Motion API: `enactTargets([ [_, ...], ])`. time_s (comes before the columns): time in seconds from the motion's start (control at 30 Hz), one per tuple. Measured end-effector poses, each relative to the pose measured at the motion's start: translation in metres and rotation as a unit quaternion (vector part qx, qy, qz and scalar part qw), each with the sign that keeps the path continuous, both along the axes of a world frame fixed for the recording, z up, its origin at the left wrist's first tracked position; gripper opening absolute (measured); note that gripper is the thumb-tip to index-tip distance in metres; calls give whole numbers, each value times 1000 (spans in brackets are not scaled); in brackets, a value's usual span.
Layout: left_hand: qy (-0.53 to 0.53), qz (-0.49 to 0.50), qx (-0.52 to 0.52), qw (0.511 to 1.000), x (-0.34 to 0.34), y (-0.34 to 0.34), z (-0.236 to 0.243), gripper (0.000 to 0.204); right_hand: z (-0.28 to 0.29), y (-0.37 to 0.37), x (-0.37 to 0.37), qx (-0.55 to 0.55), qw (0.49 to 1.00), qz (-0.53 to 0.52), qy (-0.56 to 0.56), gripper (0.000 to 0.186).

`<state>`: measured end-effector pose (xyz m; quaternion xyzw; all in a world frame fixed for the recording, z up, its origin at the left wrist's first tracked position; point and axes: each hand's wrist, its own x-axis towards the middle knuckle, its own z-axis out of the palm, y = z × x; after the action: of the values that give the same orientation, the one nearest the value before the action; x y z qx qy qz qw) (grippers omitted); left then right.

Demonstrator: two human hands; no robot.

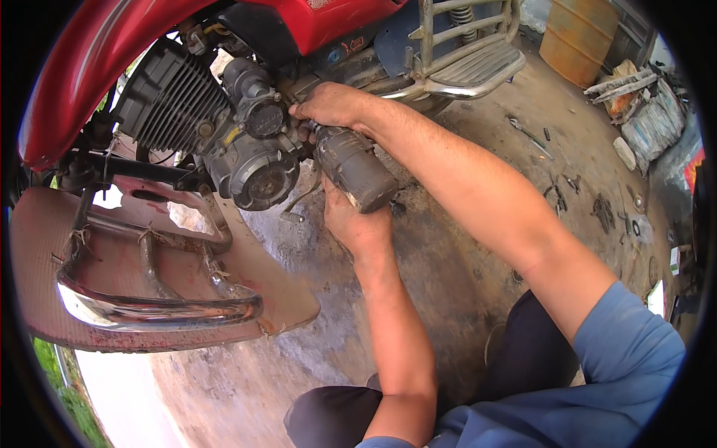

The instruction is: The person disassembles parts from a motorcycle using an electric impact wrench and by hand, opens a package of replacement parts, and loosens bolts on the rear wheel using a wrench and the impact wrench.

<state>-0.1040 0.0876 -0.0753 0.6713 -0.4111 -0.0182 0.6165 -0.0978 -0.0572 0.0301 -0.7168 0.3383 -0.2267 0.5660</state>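
Observation:
A red motorcycle (321,19) fills the upper left, its finned engine (172,97) and round side cover (258,183) exposed. My left hand (347,216) grips a dark, grimy cylindrical component (351,168) from below, its fingers partly hidden behind it. My right hand (328,104) has its fingers curled at the component's upper end, beside the engine; what exactly they grip there is hidden. The component lies at an angle right of the engine, and I cannot tell whether it is attached.
A chromed guard bar (157,310) and pink panel (291,299) are at lower left. A footboard (474,75) sticks out above. Scattered tools (530,138) and dark parts (601,213) lie on the concrete floor (463,224). A rusty barrel (575,41) and silvery sack (653,127) stand at upper right.

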Motion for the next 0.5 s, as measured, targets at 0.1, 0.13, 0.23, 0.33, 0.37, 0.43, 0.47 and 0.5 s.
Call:
enactTargets([
  [0.1,8,2,-56,998,-4,0,-18,31,-9,11,-6,-3,1000,12,5,33],
  [0.13,21,-10,-105,994,-3,2,-27,32,-13,17,-8,22,1000,11,-16,33],
  [0.23,-82,-9,-23,996,-8,26,-52,34,-25,48,-31,43,997,25,-55,32],
  [0.33,-110,-31,-26,993,-5,51,-91,35,-54,86,-36,48,996,14,-68,30],
  [0.37,-107,-55,-38,992,-9,53,-99,36,-67,90,-41,47,997,-4,-62,30],
  [0.43,-113,-34,-29,993,-16,59,-115,39,-97,99,-48,57,996,-22,-64,30],
  [0.47,-119,-1,-17,993,-14,67,-124,42,-109,110,-47,153,981,-23,-115,30],
  [0.5,-98,-27,6,995,-6,76,-132,51,-116,115,-44,206,966,-9,-157,30],
])
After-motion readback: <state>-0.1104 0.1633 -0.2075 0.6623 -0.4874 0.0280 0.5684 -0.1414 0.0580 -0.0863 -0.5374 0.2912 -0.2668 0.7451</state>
